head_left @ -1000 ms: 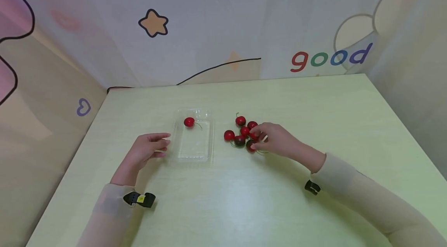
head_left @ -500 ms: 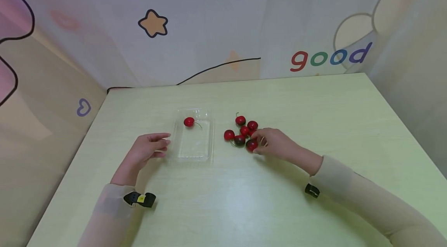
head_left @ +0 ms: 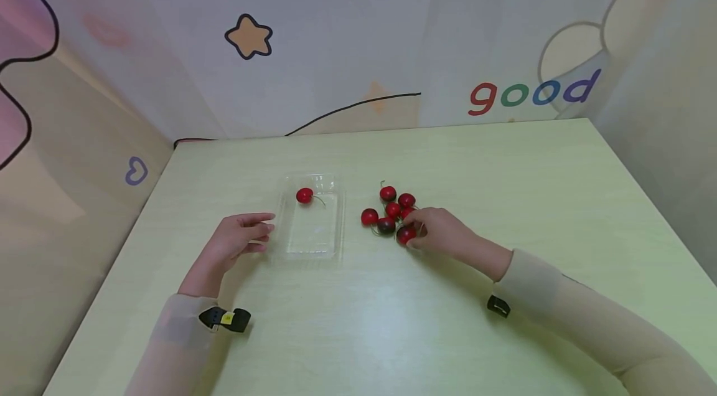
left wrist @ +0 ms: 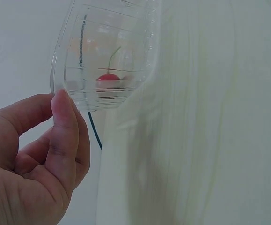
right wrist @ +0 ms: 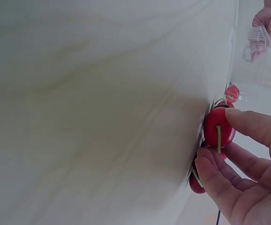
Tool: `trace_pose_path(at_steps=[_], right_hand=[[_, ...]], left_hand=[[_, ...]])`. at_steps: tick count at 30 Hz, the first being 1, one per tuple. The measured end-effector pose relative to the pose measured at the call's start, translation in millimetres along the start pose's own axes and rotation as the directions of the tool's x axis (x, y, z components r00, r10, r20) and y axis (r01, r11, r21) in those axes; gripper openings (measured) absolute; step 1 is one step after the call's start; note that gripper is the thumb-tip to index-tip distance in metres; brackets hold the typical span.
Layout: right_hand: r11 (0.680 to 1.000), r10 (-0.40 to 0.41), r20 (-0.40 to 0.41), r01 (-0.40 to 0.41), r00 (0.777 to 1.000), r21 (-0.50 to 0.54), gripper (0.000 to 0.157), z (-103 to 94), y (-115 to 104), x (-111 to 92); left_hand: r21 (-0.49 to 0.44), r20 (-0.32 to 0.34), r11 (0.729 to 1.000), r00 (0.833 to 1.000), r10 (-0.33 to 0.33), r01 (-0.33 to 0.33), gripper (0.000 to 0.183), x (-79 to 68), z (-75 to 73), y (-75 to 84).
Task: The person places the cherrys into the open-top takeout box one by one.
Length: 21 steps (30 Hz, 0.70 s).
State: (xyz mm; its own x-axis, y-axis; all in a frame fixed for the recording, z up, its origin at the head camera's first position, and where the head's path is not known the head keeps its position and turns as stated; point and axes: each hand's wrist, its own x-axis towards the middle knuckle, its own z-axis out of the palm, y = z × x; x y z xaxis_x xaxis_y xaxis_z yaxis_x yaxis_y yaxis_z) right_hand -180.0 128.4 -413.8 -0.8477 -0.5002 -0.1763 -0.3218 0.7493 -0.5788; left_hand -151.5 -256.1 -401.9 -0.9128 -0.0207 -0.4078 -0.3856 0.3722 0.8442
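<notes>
My right hand holds a dark red cherry between thumb and fingertips, at the near right of a small cluster. In the right wrist view this cherry shows its green stem toward the camera, with fingertips on opposite sides of it. Several more cherries lie close together beside it, one partly hidden behind the fingers. My left hand is at the left rim of a clear plastic tray, fingers loosely extended. In the left wrist view a fingertip overlaps the tray's edge. One cherry with a stem lies inside the tray.
The pale wooden table carries the tray and the cherries. A printed cloth hangs behind the table's far edge and along its sides. Black straps sit on both wrists.
My right hand's fingers have come down and closed around the near-right cherry, which has shifted slightly to the right. The left hand and the tray look the same.
</notes>
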Motion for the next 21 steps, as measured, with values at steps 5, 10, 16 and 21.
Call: trace_pose_path(at_steps=[5,10,16,21], right_hand=[[1.0,-0.017,0.002,0.017,1.0,0.002,0.033,0.7,-1.3,-1.3],[1.0,-0.011,0.003,0.011,1.0,0.004,0.033,1.9,-2.6,-1.6],[1.0,0.016,0.013,-0.016,1.0,0.016,0.035,3.2,-3.4,0.5],[1.0,0.024,0.015,-0.024,1.0,0.02,0.035,3.3,-2.7,0.1]], left_hand=[[-0.003,-0.002,1.0,1.0,-0.006,0.006,0.046,0.0,-1.1,0.4],[-0.039,0.0,0.999,1.0,0.001,-0.001,0.044,0.2,-3.4,-0.6],[-0.02,-0.02,1.0,1.0,-0.012,0.012,0.045,0.9,-0.7,0.3],[-0.012,-0.019,1.0,1.0,-0.013,0.012,0.046,0.6,-0.1,-0.4]])
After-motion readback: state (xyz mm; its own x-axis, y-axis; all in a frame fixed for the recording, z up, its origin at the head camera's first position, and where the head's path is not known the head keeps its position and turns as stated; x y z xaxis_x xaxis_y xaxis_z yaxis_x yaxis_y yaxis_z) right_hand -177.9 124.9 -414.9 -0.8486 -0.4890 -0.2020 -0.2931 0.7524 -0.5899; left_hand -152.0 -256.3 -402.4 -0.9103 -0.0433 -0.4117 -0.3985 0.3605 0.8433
